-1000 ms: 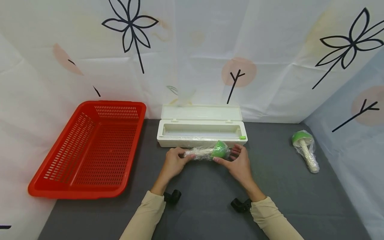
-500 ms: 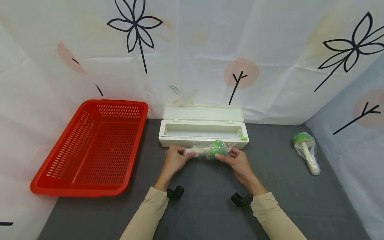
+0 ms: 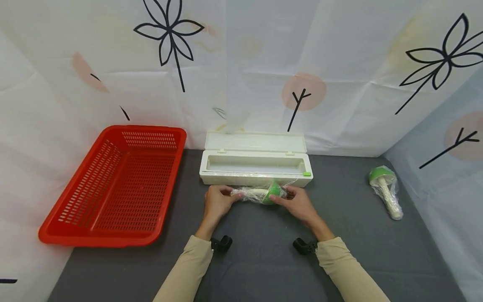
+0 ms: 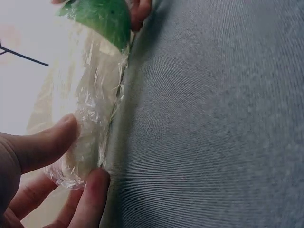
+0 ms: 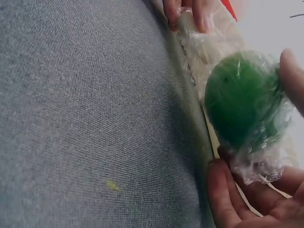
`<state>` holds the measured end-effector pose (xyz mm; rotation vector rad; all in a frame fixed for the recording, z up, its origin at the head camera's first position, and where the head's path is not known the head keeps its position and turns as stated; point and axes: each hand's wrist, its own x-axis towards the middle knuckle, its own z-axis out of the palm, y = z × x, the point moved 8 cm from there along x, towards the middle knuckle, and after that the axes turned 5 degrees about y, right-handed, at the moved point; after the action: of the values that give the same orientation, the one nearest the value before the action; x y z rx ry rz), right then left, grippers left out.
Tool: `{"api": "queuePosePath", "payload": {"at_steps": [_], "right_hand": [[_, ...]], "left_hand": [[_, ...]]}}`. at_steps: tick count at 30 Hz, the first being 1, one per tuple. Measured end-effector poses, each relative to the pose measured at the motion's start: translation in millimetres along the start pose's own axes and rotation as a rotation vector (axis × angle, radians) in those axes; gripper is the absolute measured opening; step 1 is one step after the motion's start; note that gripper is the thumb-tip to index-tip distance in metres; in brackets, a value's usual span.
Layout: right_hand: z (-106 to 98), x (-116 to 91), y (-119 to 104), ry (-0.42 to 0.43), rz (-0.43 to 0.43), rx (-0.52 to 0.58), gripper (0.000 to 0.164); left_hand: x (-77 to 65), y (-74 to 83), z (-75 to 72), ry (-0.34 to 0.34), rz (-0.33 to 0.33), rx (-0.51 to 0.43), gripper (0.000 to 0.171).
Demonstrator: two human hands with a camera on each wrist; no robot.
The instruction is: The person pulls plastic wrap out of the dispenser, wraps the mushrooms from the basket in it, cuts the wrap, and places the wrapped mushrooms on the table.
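Note:
A mushroom [image 3: 259, 192] with a green cap and pale stem lies sideways between my hands, wrapped in crinkled clear plastic film. My left hand [image 3: 217, 204] pinches the film-covered stem end with thumb and fingers. In the left wrist view the stem [image 4: 90, 90] runs up from these fingers to the cap. At the other end, my right hand [image 3: 300, 204] holds the cap and bunched film. The right wrist view shows the rounded green cap [image 5: 240, 102] between thumb and fingers. Just behind stands a white cling film dispenser [image 3: 256, 179], its lid up and a green slider at right.
To the left sits a red perforated basket [image 3: 124, 191]. A second film-wrapped mushroom [image 3: 386, 193] lies at the far right of the grey tabletop [image 3: 260, 268]. A white patterned cloth [image 3: 241, 67] hangs behind the dispenser.
The mushroom has rolled in my hands, so the cap now appears more from the side and the stem shows more. My right fingers have closed in on the cap end. The head view shifted slightly.

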<state>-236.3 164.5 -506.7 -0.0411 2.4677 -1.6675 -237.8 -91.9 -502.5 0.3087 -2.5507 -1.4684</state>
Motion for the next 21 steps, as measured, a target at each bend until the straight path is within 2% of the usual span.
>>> {"api": "queuePosePath", "payload": {"at_steps": [2, 5, 9, 13, 16, 18, 19, 21], "right_hand": [[0, 2, -1, 0.031, -0.012, -0.043, 0.046], [2, 3, -1, 0.050, -0.031, -0.071, 0.064], [2, 4, 2, 0.053, -0.043, -0.098, 0.067], [-1, 2, 4, 0.034, -0.025, -0.128, 0.070], [-9, -2, 0, 0.031, -0.019, -0.181, 0.075], [-17, -5, -6, 0.065, -0.032, -0.231, 0.072], [-23, -5, -10, 0.102, -0.048, -0.257, 0.068], [-39, -7, -22, 0.218, -0.101, -0.299, 0.056]], "left_hand": [[0.4, -1.1, 0.8, 0.003, 0.001, 0.041, 0.025], [0.5, -1.2, 2.1, -0.001, 0.004, 0.075, 0.021], [2.3, 2.4, 3.7, -0.019, 0.043, 0.090, 0.020], [2.5, 0.8, 4.8, -0.070, 0.054, 0.076, 0.024], [0.7, 1.3, 0.6, -0.096, 0.070, 0.056, 0.029], [0.1, 4.3, -9.5, -0.051, 0.089, 0.041, 0.031], [0.2, 6.2, -16.7, -0.005, 0.103, 0.029, 0.031], [0.6, 10.7, -34.6, 0.127, 0.137, -0.005, 0.031]]}}
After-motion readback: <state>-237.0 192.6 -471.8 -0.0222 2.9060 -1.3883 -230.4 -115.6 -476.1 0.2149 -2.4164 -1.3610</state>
